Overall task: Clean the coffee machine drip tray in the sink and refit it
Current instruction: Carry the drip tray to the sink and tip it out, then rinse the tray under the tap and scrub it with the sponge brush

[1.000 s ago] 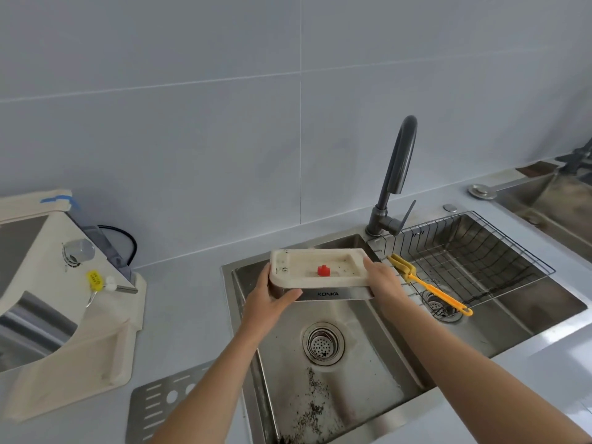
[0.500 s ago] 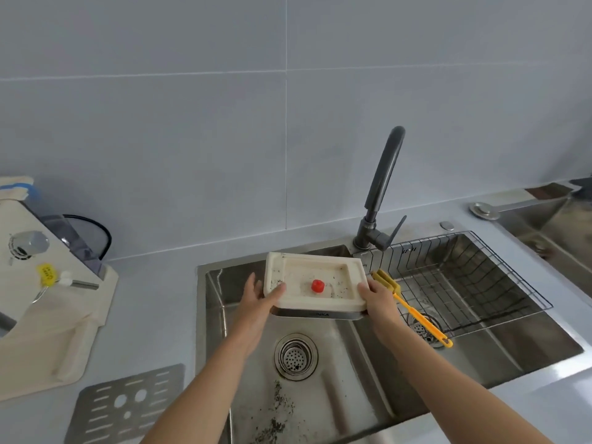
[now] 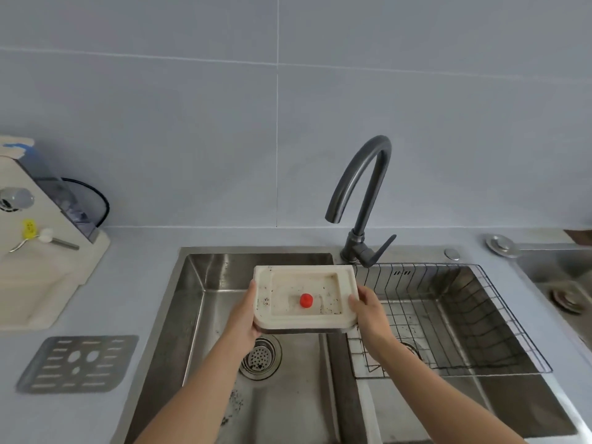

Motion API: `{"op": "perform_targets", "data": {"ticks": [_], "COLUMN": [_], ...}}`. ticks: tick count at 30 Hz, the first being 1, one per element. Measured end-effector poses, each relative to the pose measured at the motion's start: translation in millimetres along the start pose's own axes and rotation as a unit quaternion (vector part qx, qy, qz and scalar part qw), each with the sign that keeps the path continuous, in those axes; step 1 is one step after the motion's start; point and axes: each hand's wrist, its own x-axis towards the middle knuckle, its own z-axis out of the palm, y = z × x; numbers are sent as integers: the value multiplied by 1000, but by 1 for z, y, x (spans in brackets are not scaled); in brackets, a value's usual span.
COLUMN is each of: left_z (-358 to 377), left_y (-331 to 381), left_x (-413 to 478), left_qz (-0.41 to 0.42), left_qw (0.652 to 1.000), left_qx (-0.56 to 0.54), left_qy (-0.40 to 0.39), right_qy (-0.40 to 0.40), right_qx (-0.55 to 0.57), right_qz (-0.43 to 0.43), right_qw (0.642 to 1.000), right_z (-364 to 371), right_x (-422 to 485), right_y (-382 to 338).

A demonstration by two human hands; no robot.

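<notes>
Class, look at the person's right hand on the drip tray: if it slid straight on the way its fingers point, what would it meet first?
The right hand points left, so it would push into the drip tray it already grips.

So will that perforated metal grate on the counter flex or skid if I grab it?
The grate looks like thin flat steel: probably stiff and light. Lying flush on the smooth counter, it likely slides when pushed and is awkward to pinch; lift it by an edge.

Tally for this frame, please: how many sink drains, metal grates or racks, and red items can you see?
Sink drains: 3 (left basin, under the wire rack, far-right sink)
Metal grates or racks: 2 (slotted grate, wire rack)
Red items: 1 (red float in the drip tray)
Total: 6
</notes>
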Motion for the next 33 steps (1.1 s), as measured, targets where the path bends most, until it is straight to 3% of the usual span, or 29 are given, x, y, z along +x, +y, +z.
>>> {"op": "perform_targets", "data": {"ticks": [13, 18, 24, 33], "left_z": [-1, -5, -6, -4], "left_y": [-3, 4, 12, 18], "left_x": [18, 29, 37, 41], "left_qz": [-1, 7, 6, 15], "left_qw": [998, 999, 999, 998], "left_qx": [-51, -41, -51, -52], "left_qy": [22, 7, 14, 25], "right_qy": [-43, -22, 70, 61], "right_qx": [13, 30, 167, 175], "right_qz": [32, 60, 144, 211], "right_qw": [998, 998, 973, 960], "right_z": [-4, -11, -32, -34], "right_x": [19, 48, 86, 108], "right_y": [-5, -28, -74, -95]}}
